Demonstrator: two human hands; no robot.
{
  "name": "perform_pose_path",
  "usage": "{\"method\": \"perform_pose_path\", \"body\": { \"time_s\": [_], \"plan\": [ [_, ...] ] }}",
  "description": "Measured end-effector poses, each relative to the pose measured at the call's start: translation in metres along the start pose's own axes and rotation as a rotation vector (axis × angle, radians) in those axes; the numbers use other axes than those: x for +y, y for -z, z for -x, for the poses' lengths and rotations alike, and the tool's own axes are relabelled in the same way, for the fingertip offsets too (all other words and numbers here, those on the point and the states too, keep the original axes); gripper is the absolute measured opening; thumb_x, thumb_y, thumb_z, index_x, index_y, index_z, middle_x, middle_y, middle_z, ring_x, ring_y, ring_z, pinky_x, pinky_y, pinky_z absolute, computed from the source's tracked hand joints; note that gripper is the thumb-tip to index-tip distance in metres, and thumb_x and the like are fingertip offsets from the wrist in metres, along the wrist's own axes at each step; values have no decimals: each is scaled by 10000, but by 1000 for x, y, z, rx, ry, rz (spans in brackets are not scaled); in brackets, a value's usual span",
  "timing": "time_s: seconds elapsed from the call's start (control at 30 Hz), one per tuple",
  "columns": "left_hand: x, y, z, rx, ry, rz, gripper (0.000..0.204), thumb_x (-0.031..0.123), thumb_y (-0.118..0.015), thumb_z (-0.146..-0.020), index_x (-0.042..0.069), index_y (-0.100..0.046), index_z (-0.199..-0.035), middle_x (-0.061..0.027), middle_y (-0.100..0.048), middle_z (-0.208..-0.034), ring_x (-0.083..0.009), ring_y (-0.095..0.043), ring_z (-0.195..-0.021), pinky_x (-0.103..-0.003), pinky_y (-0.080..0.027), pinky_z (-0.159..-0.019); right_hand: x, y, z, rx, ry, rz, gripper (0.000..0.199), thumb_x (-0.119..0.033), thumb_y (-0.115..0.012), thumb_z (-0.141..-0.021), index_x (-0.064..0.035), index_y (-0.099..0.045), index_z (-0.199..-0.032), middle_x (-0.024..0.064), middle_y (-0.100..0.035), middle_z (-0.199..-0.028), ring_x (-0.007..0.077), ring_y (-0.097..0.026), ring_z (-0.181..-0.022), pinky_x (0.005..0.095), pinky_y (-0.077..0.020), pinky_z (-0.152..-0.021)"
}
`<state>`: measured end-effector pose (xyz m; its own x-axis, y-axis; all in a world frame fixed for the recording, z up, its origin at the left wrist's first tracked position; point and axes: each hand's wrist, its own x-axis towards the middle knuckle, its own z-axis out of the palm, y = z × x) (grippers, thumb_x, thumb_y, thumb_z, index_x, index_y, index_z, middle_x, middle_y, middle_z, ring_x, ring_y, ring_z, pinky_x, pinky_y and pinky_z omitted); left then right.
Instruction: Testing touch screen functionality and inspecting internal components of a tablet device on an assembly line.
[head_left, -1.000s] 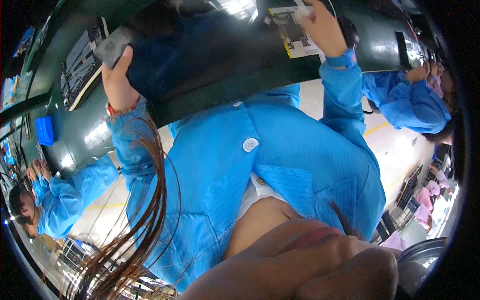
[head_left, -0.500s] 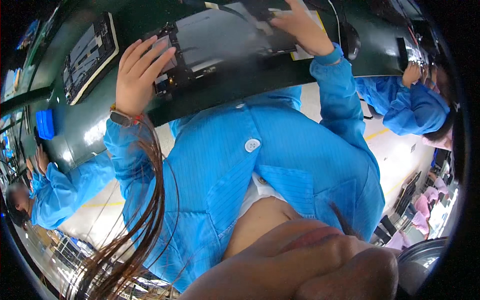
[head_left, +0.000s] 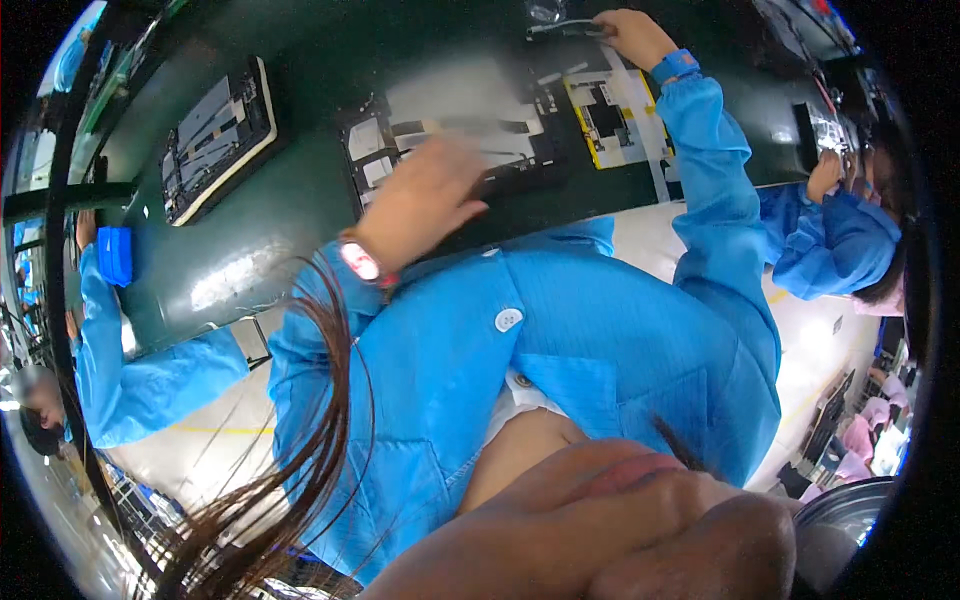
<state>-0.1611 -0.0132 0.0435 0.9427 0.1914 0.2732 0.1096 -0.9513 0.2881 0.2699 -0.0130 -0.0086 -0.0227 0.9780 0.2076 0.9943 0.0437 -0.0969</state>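
My left hand (head_left: 425,195) is over the near edge of an opened tablet-like device (head_left: 525,160) with dark edges and bare inner parts. Its fingers are smeared by motion, the thumb stands apart, and no held thing shows. The hand hides part of the device. A pale, blurred sheet-like area (head_left: 450,95) covers the device's far side. At the far right, my right hand (head_left: 638,40) has its fingers closed on the end of a short whitish cable (head_left: 562,27). Below that hand lies a yellow-edged white panel (head_left: 582,122) with dark parts on it, crossed by a pale strip (head_left: 645,120).
A second opened device (head_left: 215,135) lies at the left of the dark green table (head_left: 300,130). Farther left is a blue box-like thing (head_left: 115,255). Co-workers in blue sleeves sit at left (head_left: 165,385) and right (head_left: 830,240). A dark post (head_left: 62,200) stands left.
My left hand has moved right and nearer me across the device. My right hand has moved away to the far right onto the cable, uncovering the yellow-edged panel. The whole view has shifted slightly.
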Motion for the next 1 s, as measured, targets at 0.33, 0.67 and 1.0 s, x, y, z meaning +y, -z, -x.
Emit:
{"method": "perform_pose_path", "body": {
  "time_s": [0.33,0.67,1.0],
  "plan": [
    [-1,-32,-10,2,62,-83,458,250,-711,-754,11,-599,-1129,-118,-569,-1226,-269,-500,-1196,-382,-409,-1018,-58,57,40,314,-222,-477,99,-35,-638,-748,-19,-545,-779,57,-594,-708,94,-577,-657,248,-443,-547],
    [-8,-29,-12,113,-66,-120,332,181,-741,-714,31,-659,-998,-75,-649,-1077,-234,-584,-1082,-355,-484,-929,-186,34,75,-80,-407,-1252,237,-103,-685,-807,-66,-488,-681,27,-572,-590,70,-495,-463,223,-348,-408],
    [-11,-35,-5,160,-75,-174,325,189,-741,-719,46,-670,-1002,-71,-654,-1084,-229,-589,-1077,-350,-493,-903,-199,22,78,219,-267,-780,250,-93,-664,-745,-31,-445,-642,90,-451,-585,166,-436,-536,323,-342,-492]
  ]
}}
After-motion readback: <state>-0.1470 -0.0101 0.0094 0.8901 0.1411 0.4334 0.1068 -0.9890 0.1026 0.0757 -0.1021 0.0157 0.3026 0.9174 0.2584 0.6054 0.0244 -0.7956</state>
